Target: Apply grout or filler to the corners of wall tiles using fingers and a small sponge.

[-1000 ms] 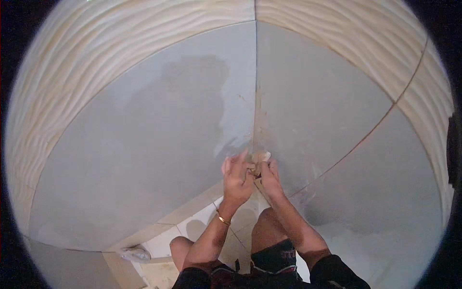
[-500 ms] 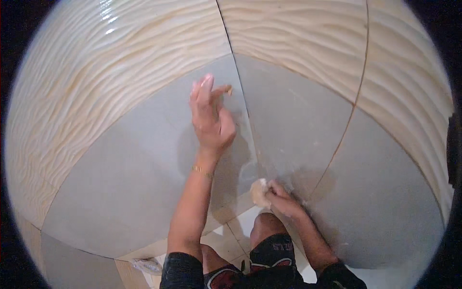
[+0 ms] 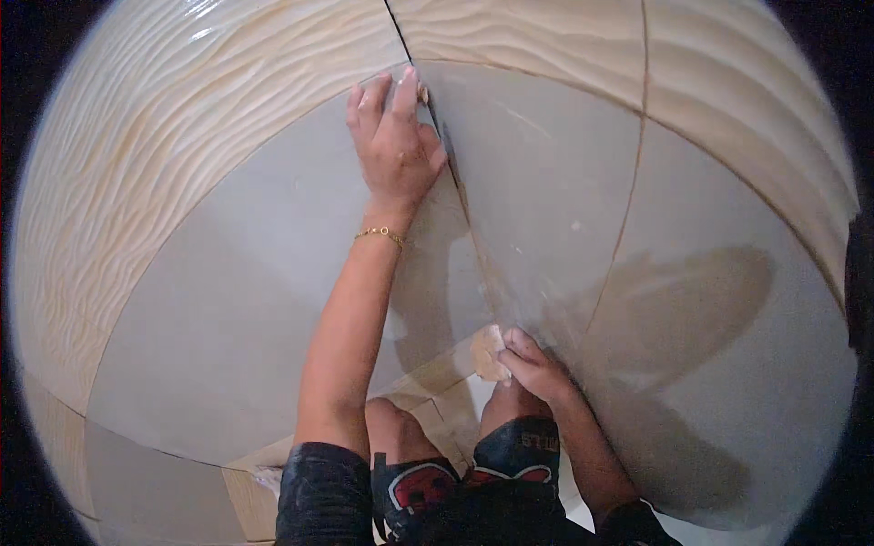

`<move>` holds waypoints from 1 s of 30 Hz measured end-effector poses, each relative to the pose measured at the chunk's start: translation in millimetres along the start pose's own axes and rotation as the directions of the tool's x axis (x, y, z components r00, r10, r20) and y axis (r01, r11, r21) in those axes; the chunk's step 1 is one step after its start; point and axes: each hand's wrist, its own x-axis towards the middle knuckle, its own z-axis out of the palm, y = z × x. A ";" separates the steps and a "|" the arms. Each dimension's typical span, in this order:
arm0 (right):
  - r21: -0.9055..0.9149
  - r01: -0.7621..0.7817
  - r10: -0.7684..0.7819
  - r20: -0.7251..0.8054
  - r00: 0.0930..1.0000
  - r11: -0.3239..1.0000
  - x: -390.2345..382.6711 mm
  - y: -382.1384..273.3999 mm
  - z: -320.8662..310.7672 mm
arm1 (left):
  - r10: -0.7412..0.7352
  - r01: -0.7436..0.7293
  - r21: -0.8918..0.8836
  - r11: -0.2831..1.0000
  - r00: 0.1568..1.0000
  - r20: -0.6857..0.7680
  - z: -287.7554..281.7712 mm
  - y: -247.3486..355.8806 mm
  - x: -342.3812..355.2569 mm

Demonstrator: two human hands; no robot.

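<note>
Up at the corner where two grey wall tiles meet, my left hand (image 3: 397,136) is against the wall with its fingers spread. A small dab of tan paste (image 3: 422,94) shows beside its fingertips, next to the dark corner joint (image 3: 443,136). Lower down, over my knee, my right hand (image 3: 535,366) pinches a small flat piece (image 3: 489,353) with a pale edge, its face covered in tan paste. What that piece is made of I cannot tell. Tan paste fills part of the corner joint between the two hands.
Wavy cream tiles (image 3: 228,118) run above the grey tiles (image 3: 228,300). A brown-filled joint (image 3: 628,214) crosses the right wall. Pale floor tiles (image 3: 428,405) lie below around my legs. A whitish object (image 3: 268,477), partly hidden by my sleeve, is at the lower left.
My left hand has moved up along the corner and now touches the wall near the top of the grey tiles. My right hand keeps its hold on the paste-covered piece, nearly in place.
</note>
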 end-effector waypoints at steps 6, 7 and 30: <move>-0.026 0.024 -0.024 0.006 1.000 0.999 6.6 15.5 3.4 | 0.075 -0.087 0.106 0.991 0.991 0.114 -5.7 9.9 -13.0; -0.033 0.040 -0.041 -0.026 0.999 0.999 6.0 13.6 3.7 | 0.082 -0.093 0.099 0.991 0.990 0.114 -4.0 10.1 -17.6; -0.004 -0.138 0.137 0.160 0.978 0.990 -67.6 146.5 73.2 | -0.037 -0.109 0.181 0.977 0.756 0.653 -36.5 49.7 -92.1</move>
